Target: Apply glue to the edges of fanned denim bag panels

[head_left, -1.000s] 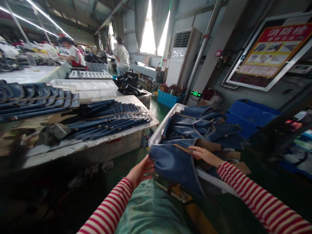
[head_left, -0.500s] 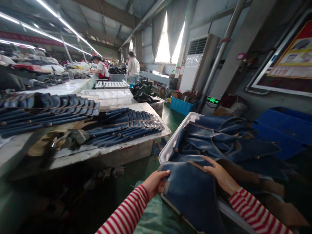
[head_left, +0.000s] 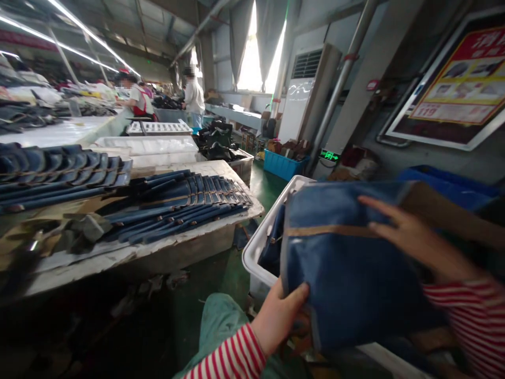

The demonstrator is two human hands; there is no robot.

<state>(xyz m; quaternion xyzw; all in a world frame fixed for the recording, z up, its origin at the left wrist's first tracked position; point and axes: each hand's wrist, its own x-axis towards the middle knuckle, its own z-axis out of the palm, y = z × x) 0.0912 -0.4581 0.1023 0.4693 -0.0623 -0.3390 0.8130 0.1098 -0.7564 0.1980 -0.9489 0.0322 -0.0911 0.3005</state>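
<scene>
A dark blue panel (head_left: 347,279), flat and flexible with a brown strip across it, is raised over the white tub (head_left: 252,247). Its left edge is pinched by my left hand (head_left: 280,310), thumb on top and fingers underneath. My right hand (head_left: 410,237), somewhat blurred, lies across the panel's upper right part with its visible fingers stretched out on the surface. More blue pieces (head_left: 272,242) show inside the tub behind the panel, which hides most of them.
On the worktable (head_left: 221,231) to the left lie fanned rows of blue pieces (head_left: 197,197) and grey-green scraps (head_left: 84,231). A blue crate (head_left: 286,163) stands farther back, and a blue bin (head_left: 445,184) at right. Two people are in the background.
The blue panel has been raised and spread over the tub, covering the pieces there. My left hand has shifted slightly right and down, my right hand right and up. The view has turned rightward.
</scene>
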